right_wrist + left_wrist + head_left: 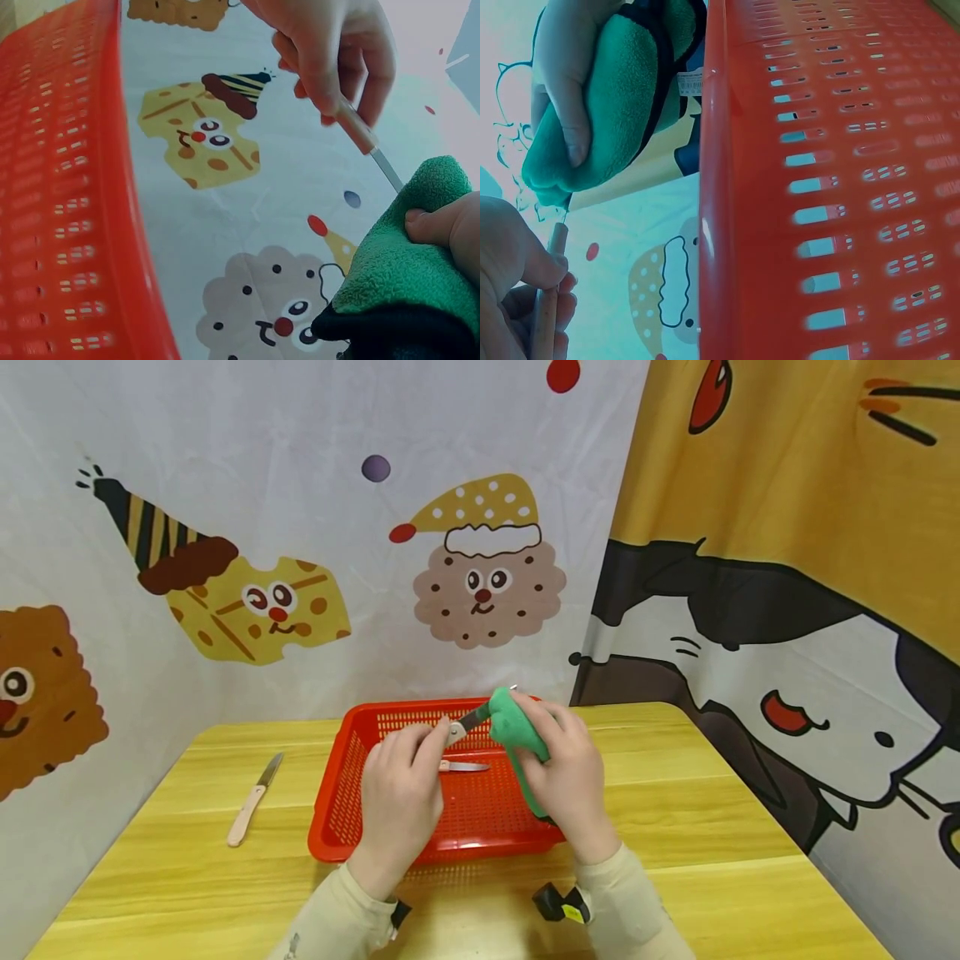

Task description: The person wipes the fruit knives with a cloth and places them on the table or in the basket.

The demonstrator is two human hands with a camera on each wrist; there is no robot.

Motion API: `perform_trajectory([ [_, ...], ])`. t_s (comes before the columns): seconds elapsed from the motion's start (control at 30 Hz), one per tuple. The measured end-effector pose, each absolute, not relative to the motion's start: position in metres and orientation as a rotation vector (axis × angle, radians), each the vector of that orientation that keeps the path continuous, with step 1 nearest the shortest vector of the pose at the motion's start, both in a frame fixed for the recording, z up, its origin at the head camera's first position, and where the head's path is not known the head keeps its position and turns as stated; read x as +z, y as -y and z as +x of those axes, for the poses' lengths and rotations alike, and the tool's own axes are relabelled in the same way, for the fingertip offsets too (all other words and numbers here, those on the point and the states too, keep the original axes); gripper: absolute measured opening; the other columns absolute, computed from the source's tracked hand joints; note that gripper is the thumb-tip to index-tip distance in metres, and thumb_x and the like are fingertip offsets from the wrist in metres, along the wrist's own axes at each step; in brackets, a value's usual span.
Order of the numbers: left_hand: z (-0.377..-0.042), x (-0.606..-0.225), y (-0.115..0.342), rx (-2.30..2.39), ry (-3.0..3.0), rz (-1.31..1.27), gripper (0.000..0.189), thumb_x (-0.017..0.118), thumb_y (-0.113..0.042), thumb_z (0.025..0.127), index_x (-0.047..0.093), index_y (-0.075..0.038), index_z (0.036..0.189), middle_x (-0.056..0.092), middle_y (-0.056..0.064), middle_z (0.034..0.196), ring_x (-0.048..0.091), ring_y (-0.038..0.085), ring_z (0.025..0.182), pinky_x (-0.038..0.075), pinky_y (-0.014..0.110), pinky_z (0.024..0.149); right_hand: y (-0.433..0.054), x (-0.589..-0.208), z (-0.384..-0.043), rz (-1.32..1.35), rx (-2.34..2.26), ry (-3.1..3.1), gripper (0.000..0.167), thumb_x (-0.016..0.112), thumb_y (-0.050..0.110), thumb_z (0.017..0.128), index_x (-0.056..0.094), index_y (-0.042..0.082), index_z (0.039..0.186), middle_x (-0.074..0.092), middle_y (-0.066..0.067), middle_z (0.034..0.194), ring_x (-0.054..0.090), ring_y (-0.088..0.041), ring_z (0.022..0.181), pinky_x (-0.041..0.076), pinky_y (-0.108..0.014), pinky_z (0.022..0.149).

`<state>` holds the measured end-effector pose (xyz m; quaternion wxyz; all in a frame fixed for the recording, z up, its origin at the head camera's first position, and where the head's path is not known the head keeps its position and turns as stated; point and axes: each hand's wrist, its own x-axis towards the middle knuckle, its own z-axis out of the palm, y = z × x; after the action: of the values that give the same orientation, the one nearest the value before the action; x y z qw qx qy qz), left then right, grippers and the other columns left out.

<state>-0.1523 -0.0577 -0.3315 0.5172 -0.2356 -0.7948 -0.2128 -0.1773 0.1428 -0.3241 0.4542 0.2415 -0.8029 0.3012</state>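
My left hand grips a small knife by its pale wooden handle, above the red basket. The knife's blade points up and to the right in the head view, its outer part covered by a green cloth. My right hand pinches this folded, dark-edged cloth around the blade, thumb on one side. Part of the cloth hangs down toward the basket's right side. Inside the red basket lies another knife, its handle partly hidden behind my left hand.
A third knife with a pale handle lies on the wooden table left of the basket, blade pointing away. Behind the table hang a white cartoon-printed curtain and a yellow one at the right.
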Motion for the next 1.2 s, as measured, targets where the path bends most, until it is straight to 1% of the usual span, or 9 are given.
perform_trajectory([
  [0.23,-0.151,-0.332,0.058,-0.523,1.932,-0.570,0.028,0.065,0.004,0.088,0.067,-0.003,0.115,0.063,0.013,0.095,0.058,0.030,0.075,0.046,0.041,0.056,-0.151,-0.321,-0.180,0.552,0.771,1.979,0.065,0.084,0.000,0.074,0.065,0.022,0.132,0.064,-0.011,0.109,0.060,-0.034,0.097,0.051,-0.050,0.077],
  [0.4,-0.151,-0.332,0.058,-0.530,1.932,-0.577,0.030,0.066,0.005,0.086,0.068,-0.003,0.115,0.063,0.013,0.095,0.058,0.030,0.075,0.047,0.041,0.057,-0.155,-0.321,-0.180,0.546,0.778,1.978,0.063,0.082,-0.001,0.075,0.065,0.020,0.132,0.064,-0.013,0.110,0.061,-0.034,0.098,0.051,-0.051,0.079],
  [0.6,-0.153,-0.333,0.058,-0.544,1.904,-0.577,0.028,0.065,0.005,0.087,0.067,-0.003,0.114,0.063,0.013,0.093,0.059,0.030,0.074,0.047,0.042,0.057,-0.158,-0.319,-0.180,0.530,0.806,1.971,0.061,0.080,-0.001,0.077,0.065,0.022,0.132,0.065,-0.012,0.113,0.060,-0.032,0.101,0.050,-0.050,0.081],
  [0.8,-0.154,-0.333,0.059,-0.551,1.920,-0.565,0.027,0.065,0.004,0.088,0.067,-0.003,0.114,0.063,0.013,0.093,0.059,0.030,0.074,0.048,0.042,0.058,-0.153,-0.317,-0.176,0.623,0.834,1.913,0.064,0.079,-0.005,0.074,0.065,0.020,0.131,0.066,-0.010,0.112,0.061,-0.032,0.099,0.048,-0.049,0.083],
  [0.9,-0.154,-0.333,0.060,-0.549,1.930,-0.564,0.027,0.065,0.004,0.088,0.067,-0.003,0.114,0.063,0.014,0.094,0.059,0.030,0.074,0.048,0.042,0.058,-0.148,-0.318,-0.172,0.677,0.829,1.936,0.064,0.076,-0.006,0.073,0.065,0.019,0.131,0.065,-0.009,0.111,0.061,-0.032,0.099,0.048,-0.049,0.084],
  [1.03,-0.154,-0.333,0.060,-0.543,1.938,-0.562,0.029,0.064,0.005,0.087,0.067,-0.003,0.115,0.063,0.013,0.094,0.059,0.030,0.074,0.048,0.043,0.059,-0.139,-0.320,-0.168,0.733,0.816,1.985,0.061,0.076,-0.001,0.077,0.064,0.022,0.132,0.064,-0.009,0.112,0.060,-0.031,0.100,0.050,-0.048,0.083],
  [1.2,-0.155,-0.332,0.060,-0.536,1.934,-0.564,0.031,0.065,0.006,0.085,0.067,-0.003,0.115,0.063,0.013,0.095,0.060,0.030,0.076,0.049,0.043,0.060,-0.128,-0.324,-0.164,0.791,0.789,2.006,0.057,0.079,0.007,0.080,0.063,0.023,0.132,0.065,-0.010,0.112,0.061,-0.029,0.100,0.054,-0.045,0.078],
])
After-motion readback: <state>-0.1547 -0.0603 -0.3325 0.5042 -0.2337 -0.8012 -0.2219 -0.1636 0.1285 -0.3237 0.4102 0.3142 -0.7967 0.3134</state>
